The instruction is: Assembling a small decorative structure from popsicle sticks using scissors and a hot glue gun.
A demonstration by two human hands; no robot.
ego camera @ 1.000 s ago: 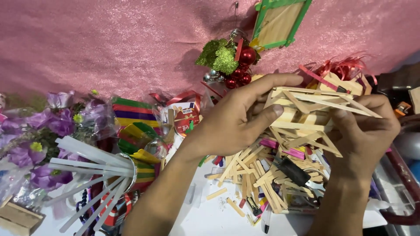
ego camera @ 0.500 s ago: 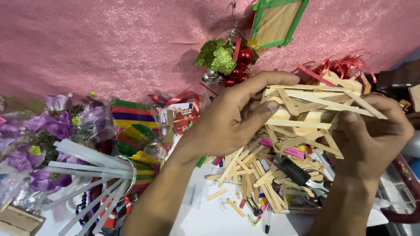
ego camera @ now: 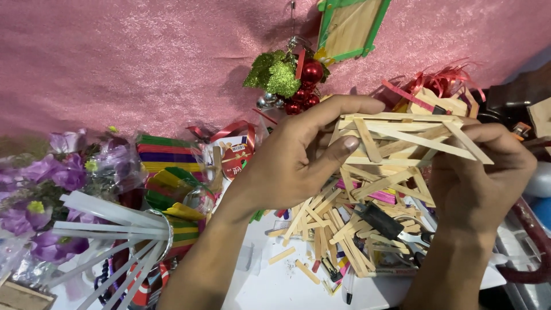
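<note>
A frame built of pale wooden craft sticks (ego camera: 396,150) is held up over the table between both hands. My left hand (ego camera: 298,158) grips its left side, thumb pressed on a stick and fingers curled over the top edge. My right hand (ego camera: 479,178) holds the right side from behind, fingers wrapped round the sticks. Below the frame lies a loose heap of wooden sticks (ego camera: 338,229) on the white table (ego camera: 275,281), mixed with a few pink ones.
White glue sticks stand in a tin (ego camera: 123,229) at the left beside purple artificial flowers (ego camera: 46,189) and packs of coloured sticks (ego camera: 166,172). A green glitter ornament with red balls (ego camera: 287,77) and a green-edged stick frame (ego camera: 351,26) hang on the pink cloth backdrop.
The stick frame and both hands have shifted slightly; my left fingers reach further along its top edge. Little else has moved.
</note>
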